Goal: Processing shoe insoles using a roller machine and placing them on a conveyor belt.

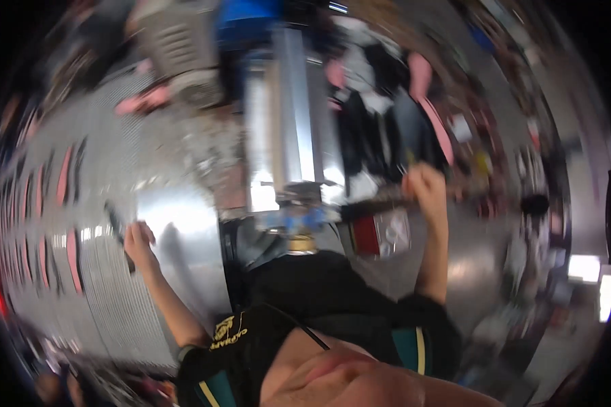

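My left hand (pixel 139 243) is closed around a dark, flat strip (pixel 113 217) over the grooved metal surface on the left. The strip's ends stick out above and below my fingers. On the right, my right hand (pixel 426 184) is closed with its fingers curled, beside a heap of black, grey and pink pieces (pixel 402 125). Motion blur hides what, if anything, is in it. Between my hands stands a machine with a long shiny metal bar (pixel 293 108) and a brass-coloured fitting (pixel 302 243) at its near end.
Rows of pink and dark strips (pixel 64 176) lie on the grooved surface (pixel 115 319) at left. Near the grey machine housing (pixel 176 41) rests a pink piece (pixel 142 100). A red and white item (pixel 380 234) sits below the heap. Shelves or racks with blurred goods line the far right.
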The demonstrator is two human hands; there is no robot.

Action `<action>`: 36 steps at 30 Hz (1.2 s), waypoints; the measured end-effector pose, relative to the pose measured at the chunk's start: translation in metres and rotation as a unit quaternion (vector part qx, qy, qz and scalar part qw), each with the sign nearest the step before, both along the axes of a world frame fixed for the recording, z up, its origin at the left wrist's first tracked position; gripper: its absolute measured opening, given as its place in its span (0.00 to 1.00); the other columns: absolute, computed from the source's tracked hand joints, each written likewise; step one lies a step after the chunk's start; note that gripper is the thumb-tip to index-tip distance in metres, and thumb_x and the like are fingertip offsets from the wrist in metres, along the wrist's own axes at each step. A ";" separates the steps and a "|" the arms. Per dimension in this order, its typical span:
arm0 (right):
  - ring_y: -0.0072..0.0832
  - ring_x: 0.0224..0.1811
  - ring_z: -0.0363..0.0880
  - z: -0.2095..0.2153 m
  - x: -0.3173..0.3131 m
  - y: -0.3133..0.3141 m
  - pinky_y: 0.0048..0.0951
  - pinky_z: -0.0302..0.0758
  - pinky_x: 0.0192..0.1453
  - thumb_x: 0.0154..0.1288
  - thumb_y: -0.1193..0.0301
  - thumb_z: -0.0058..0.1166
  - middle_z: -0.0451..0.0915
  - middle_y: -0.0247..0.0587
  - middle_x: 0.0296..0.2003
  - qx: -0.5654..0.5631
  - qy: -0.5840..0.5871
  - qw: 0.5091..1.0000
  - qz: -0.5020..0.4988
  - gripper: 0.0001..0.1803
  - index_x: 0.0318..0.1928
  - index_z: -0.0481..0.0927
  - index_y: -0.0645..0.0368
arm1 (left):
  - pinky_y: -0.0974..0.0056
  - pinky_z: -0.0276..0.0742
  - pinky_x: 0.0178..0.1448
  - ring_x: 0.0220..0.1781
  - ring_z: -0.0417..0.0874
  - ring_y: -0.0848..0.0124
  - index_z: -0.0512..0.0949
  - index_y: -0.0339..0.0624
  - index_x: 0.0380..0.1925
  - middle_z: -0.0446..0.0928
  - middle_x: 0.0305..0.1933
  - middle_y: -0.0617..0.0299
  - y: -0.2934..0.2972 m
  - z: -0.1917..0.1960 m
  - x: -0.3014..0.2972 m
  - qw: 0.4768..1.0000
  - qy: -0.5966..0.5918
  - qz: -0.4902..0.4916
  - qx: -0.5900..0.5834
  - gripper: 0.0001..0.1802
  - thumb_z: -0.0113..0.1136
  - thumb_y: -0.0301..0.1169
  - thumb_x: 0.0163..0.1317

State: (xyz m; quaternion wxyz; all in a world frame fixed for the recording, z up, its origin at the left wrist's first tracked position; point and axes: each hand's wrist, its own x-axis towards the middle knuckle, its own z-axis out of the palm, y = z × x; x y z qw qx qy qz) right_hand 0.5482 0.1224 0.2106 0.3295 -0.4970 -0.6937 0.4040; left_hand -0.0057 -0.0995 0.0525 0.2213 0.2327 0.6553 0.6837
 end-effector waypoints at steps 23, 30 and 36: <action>0.31 0.58 0.75 -0.036 0.094 0.050 0.30 0.67 0.64 0.50 0.71 0.59 0.75 0.46 0.56 0.149 0.030 0.975 -0.161 0.35 0.62 0.72 0.64 | 0.72 0.67 0.21 0.21 0.72 0.79 0.77 0.35 0.35 0.76 0.24 0.63 0.068 -0.030 0.090 0.967 -0.043 -0.208 -0.141 0.12 0.53 0.33 0.71; 0.30 0.58 0.73 0.032 0.046 0.065 0.29 0.65 0.65 0.47 0.69 0.59 0.75 0.44 0.56 0.139 0.018 0.981 0.138 0.37 0.62 0.72 0.64 | 0.70 0.75 0.47 0.41 0.81 0.74 0.81 0.33 0.44 0.82 0.38 0.61 0.128 0.102 0.084 0.944 0.167 -0.283 -0.031 0.12 0.57 0.31 0.68; 0.33 0.60 0.71 0.033 -0.048 0.071 0.31 0.65 0.65 0.49 0.71 0.60 0.74 0.47 0.57 0.153 0.116 0.960 0.202 0.43 0.69 0.61 0.58 | 0.62 0.71 0.63 0.60 0.76 0.66 0.76 0.37 0.55 0.76 0.59 0.57 0.183 0.208 0.122 0.845 0.287 -0.448 0.040 0.24 0.65 0.34 0.60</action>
